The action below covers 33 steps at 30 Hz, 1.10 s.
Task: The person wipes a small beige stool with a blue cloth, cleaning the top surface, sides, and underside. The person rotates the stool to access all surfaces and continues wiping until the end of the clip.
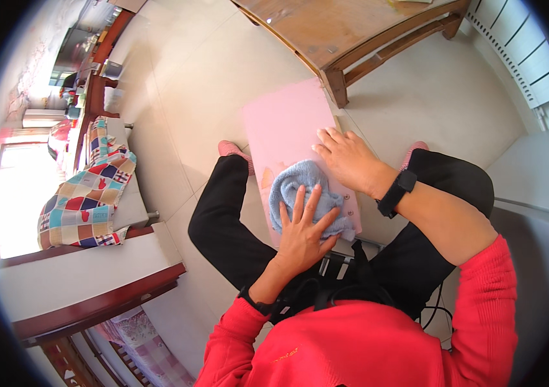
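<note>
A long pink board (287, 122) lies lengthwise between my knees, with a few metal bolts near its close right corner. On its near half sits a crumpled light-blue cloth (303, 177) that looks like a towel. My left hand (303, 229) rests flat on the cloth, fingers spread, gripping nothing. Over the board's right edge, just beyond the cloth, is my right hand (350, 160), its fingers stretched out and its palm down. Whether the right palm presses on the board cannot be made out. Stains mark the pink surface left of the cloth.
A wooden table (326, 32) stands past the board's far end, one leg close to its corner. A white radiator (519, 51) is at the far right, a pale cabinet (532, 174) nearer. On the left, a patchwork cloth (94, 200) covers a seat beside a red-brown wooden edge (107, 303).
</note>
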Available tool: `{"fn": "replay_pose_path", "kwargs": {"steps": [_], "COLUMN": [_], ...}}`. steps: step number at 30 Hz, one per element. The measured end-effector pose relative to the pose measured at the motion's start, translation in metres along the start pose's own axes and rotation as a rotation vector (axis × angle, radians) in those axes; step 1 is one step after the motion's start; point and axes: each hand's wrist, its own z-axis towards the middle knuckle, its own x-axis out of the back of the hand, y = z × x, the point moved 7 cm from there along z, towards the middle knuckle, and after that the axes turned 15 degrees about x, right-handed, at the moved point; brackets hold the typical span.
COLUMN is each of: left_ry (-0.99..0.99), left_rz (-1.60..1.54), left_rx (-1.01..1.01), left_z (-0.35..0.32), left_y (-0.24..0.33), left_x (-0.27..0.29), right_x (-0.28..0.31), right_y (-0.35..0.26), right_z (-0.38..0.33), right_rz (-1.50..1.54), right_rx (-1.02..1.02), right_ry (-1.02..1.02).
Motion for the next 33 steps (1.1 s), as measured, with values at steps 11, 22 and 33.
{"fn": "replay_pose_path", "kwargs": {"steps": [11,22,33], "left_ry": [0.118,0.225,0.159], "left_rz": [-0.201,-0.164,-0.147], "left_rx": [0.164,0.124,0.199], "left_z": [-0.006,0.138,0.191], "left_y": [-0.068,-0.118,-0.136], "left_x": [0.022,0.044,0.048], "right_x": [-0.019,-0.012,-0.006], "right_y": [-0.05,-0.067,-0.056], "right_z": [-0.015,-0.025,-0.011], "right_rz": [-0.056,-0.246,-0.084], "right_rx": [0.131,0.206,0.203], "right_ry": [-0.354,-0.443,-0.291]}}
